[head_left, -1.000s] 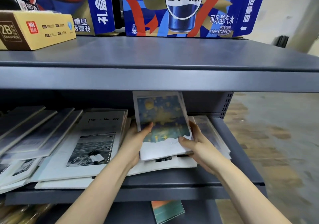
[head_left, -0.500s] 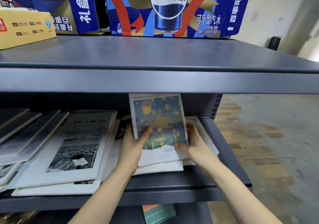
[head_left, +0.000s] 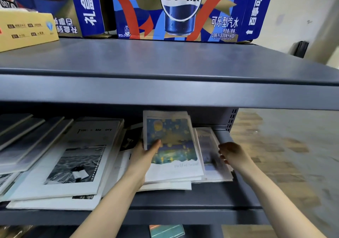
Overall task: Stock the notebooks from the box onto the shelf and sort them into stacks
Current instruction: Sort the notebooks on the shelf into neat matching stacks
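Observation:
A notebook with a blue and yellow lantern cover (head_left: 172, 142) lies on top of a pile at the right end of the grey middle shelf (head_left: 183, 204). My left hand (head_left: 145, 157) holds its left edge, thumb on the cover. My right hand (head_left: 233, 155) hovers at the pile's right side, fingers curled, touching the paler notebooks (head_left: 211, 155) underneath or just off them. Left of this pile lies a stack topped by a black-and-white photo notebook (head_left: 78, 157). Further left, dark-covered notebooks (head_left: 27, 138) fan out.
The upper shelf board (head_left: 165, 87) hangs low over the notebooks. On it stand blue cola cartons (head_left: 181, 10) and a yellow box (head_left: 27, 28). A teal and orange notebook (head_left: 165, 230) shows on the shelf below. Bare floor (head_left: 293, 155) lies to the right.
My right hand has let go of the lantern notebook and moved right, to the pile's side. The notebook now lies flatter on the pile, still held by my left hand.

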The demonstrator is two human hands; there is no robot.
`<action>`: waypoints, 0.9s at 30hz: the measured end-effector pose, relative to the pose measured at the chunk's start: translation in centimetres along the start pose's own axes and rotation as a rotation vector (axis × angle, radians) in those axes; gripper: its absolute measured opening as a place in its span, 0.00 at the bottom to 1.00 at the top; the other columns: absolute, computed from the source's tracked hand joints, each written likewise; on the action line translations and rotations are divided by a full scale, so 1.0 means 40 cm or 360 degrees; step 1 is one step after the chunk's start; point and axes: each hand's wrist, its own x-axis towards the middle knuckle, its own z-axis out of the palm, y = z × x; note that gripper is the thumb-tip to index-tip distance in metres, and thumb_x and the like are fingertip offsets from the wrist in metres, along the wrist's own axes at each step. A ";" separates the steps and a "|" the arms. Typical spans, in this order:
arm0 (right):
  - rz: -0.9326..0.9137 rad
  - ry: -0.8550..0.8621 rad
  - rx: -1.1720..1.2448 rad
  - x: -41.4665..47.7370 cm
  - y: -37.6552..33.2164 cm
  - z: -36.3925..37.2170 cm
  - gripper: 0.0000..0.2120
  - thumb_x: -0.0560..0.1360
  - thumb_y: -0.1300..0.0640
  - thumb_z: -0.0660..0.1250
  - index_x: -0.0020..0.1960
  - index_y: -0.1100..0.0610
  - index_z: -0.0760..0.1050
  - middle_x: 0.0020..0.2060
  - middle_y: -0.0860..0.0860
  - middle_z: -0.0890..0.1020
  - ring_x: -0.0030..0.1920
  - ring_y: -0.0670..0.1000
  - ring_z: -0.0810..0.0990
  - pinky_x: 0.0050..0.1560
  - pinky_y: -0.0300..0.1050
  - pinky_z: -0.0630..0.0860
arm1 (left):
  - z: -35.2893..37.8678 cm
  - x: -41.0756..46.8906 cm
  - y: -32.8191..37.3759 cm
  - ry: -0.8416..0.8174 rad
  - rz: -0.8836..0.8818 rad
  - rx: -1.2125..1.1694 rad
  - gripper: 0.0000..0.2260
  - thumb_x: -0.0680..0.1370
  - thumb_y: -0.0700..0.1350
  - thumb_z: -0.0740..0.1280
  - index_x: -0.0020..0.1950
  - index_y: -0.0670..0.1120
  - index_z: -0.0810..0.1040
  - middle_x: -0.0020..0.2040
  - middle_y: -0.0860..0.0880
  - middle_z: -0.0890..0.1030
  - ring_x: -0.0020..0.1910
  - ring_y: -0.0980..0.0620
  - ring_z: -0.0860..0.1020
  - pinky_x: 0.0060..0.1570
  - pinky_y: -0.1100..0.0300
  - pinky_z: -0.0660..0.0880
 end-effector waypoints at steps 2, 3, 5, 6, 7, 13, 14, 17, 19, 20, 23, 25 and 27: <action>0.0016 0.0024 -0.0127 0.002 0.018 0.003 0.11 0.76 0.63 0.61 0.44 0.72 0.75 0.36 0.58 0.74 0.39 0.54 0.72 0.41 0.47 0.68 | 0.002 0.007 -0.001 0.0002 -0.0049 0.0055 0.10 0.76 0.46 0.68 0.56 0.44 0.77 0.45 0.53 0.80 0.44 0.60 0.77 0.37 0.70 0.69; 0.0018 0.0056 -0.0157 0.002 0.019 0.005 0.11 0.74 0.61 0.61 0.38 0.69 0.75 0.33 0.59 0.72 0.37 0.54 0.70 0.39 0.45 0.64 | 0.003 0.008 0.000 0.0005 -0.0065 0.0067 0.10 0.76 0.46 0.68 0.55 0.45 0.77 0.44 0.54 0.80 0.44 0.59 0.78 0.37 0.70 0.69; -0.0029 0.0102 -0.0236 0.003 0.017 0.011 0.12 0.69 0.59 0.59 0.28 0.59 0.67 0.28 0.58 0.69 0.34 0.53 0.68 0.36 0.45 0.61 | 0.004 0.008 0.002 -0.0001 -0.0084 0.0070 0.09 0.76 0.46 0.68 0.55 0.47 0.76 0.43 0.56 0.79 0.44 0.60 0.77 0.37 0.71 0.68; -0.0044 0.0094 -0.0296 0.004 0.019 0.014 0.12 0.68 0.58 0.59 0.27 0.57 0.64 0.27 0.58 0.68 0.33 0.54 0.68 0.35 0.45 0.61 | 0.004 0.006 0.003 -0.0007 -0.0092 0.0070 0.09 0.76 0.46 0.68 0.55 0.47 0.75 0.43 0.57 0.79 0.43 0.62 0.76 0.36 0.71 0.68; -0.0041 0.0091 -0.0347 0.002 0.017 0.017 0.11 0.67 0.56 0.58 0.27 0.57 0.64 0.27 0.59 0.70 0.34 0.55 0.69 0.35 0.46 0.63 | 0.003 0.005 0.004 -0.0011 -0.0101 0.0074 0.09 0.76 0.46 0.68 0.55 0.47 0.75 0.43 0.57 0.78 0.42 0.64 0.75 0.36 0.72 0.67; 0.0108 0.0187 -0.0287 -0.003 0.021 0.025 0.11 0.74 0.59 0.64 0.33 0.56 0.69 0.29 0.55 0.72 0.36 0.54 0.71 0.33 0.46 0.61 | -0.001 0.001 0.006 -0.0006 -0.0175 0.0133 0.11 0.76 0.49 0.67 0.56 0.47 0.75 0.46 0.55 0.79 0.43 0.63 0.75 0.38 0.69 0.67; 0.0127 0.0179 -0.0303 0.002 0.024 0.025 0.15 0.74 0.59 0.63 0.31 0.56 0.63 0.26 0.53 0.67 0.32 0.52 0.66 0.31 0.46 0.58 | -0.001 0.000 0.007 -0.0010 -0.0182 0.0150 0.11 0.76 0.50 0.67 0.56 0.47 0.75 0.45 0.55 0.79 0.43 0.62 0.75 0.38 0.67 0.68; 0.0213 0.0088 -0.0290 0.009 0.021 0.017 0.13 0.73 0.59 0.62 0.32 0.60 0.64 0.26 0.55 0.66 0.30 0.51 0.64 0.33 0.45 0.56 | -0.003 0.000 0.006 -0.0017 -0.0209 0.0185 0.12 0.76 0.51 0.67 0.55 0.46 0.76 0.45 0.56 0.79 0.45 0.58 0.75 0.47 0.63 0.66; 0.0279 0.0039 -0.0189 0.011 0.020 0.010 0.13 0.73 0.60 0.61 0.32 0.61 0.65 0.24 0.55 0.68 0.27 0.52 0.66 0.33 0.43 0.59 | -0.002 -0.001 0.007 -0.0031 -0.0226 0.0210 0.13 0.76 0.52 0.67 0.56 0.45 0.77 0.47 0.54 0.79 0.47 0.57 0.76 0.47 0.62 0.66; 0.0292 0.0034 -0.0132 0.014 0.020 0.008 0.12 0.73 0.60 0.61 0.32 0.61 0.66 0.23 0.55 0.69 0.27 0.52 0.66 0.34 0.43 0.61 | -0.001 -0.002 0.008 -0.0042 -0.0228 0.0221 0.14 0.76 0.52 0.67 0.56 0.45 0.77 0.47 0.54 0.79 0.48 0.57 0.76 0.45 0.62 0.67; 0.0374 -0.0067 0.0123 0.003 0.011 0.008 0.13 0.73 0.57 0.63 0.33 0.59 0.65 0.25 0.54 0.65 0.26 0.51 0.63 0.32 0.42 0.60 | 0.003 -0.006 0.014 -0.0085 -0.0238 0.0242 0.12 0.77 0.52 0.66 0.57 0.47 0.76 0.49 0.53 0.79 0.45 0.60 0.74 0.42 0.64 0.66; 0.0339 -0.0181 0.0070 -0.005 0.003 0.016 0.12 0.72 0.54 0.66 0.33 0.58 0.68 0.27 0.54 0.65 0.29 0.51 0.63 0.33 0.43 0.58 | 0.005 -0.009 0.017 -0.0108 -0.0239 0.0245 0.11 0.77 0.52 0.65 0.56 0.48 0.75 0.48 0.54 0.78 0.43 0.61 0.73 0.39 0.66 0.66; 0.0251 -0.0233 0.0044 -0.012 -0.001 0.027 0.09 0.73 0.55 0.66 0.39 0.59 0.71 0.31 0.54 0.69 0.32 0.52 0.66 0.35 0.43 0.60 | 0.007 -0.010 0.018 -0.0120 -0.0237 0.0243 0.08 0.77 0.51 0.65 0.53 0.49 0.75 0.46 0.56 0.78 0.43 0.63 0.73 0.38 0.69 0.66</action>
